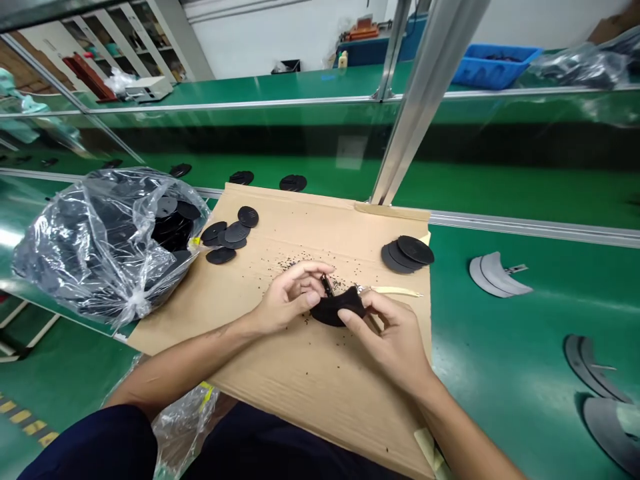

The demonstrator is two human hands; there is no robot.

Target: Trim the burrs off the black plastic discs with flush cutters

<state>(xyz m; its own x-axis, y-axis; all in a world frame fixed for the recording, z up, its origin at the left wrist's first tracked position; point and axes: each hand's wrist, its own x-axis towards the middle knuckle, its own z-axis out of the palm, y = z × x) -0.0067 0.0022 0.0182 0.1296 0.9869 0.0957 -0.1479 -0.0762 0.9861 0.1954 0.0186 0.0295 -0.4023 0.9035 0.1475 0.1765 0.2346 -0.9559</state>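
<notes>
In front of me, over a cardboard sheet [310,233], both hands hold a black curved plastic piece [336,311] with a short upright post at its back. My left hand [290,297] is closed at its left end, thumb on the edge and fingers curled by the post. My right hand [395,333] pinches the right end between thumb and fingers. A thin pale-yellow strip [397,291] lies just beyond the right hand, partly hidden by it. Small black scraps [295,260] are scattered on the cardboard around the piece.
Loose black discs [236,232] lie at the cardboard's left, and a small pile of black discs [407,255] at its right. A clear plastic bag [100,247] of black parts stands left. Grey curved parts [500,275] rest on the green surface at right. A metal post [415,100] rises behind.
</notes>
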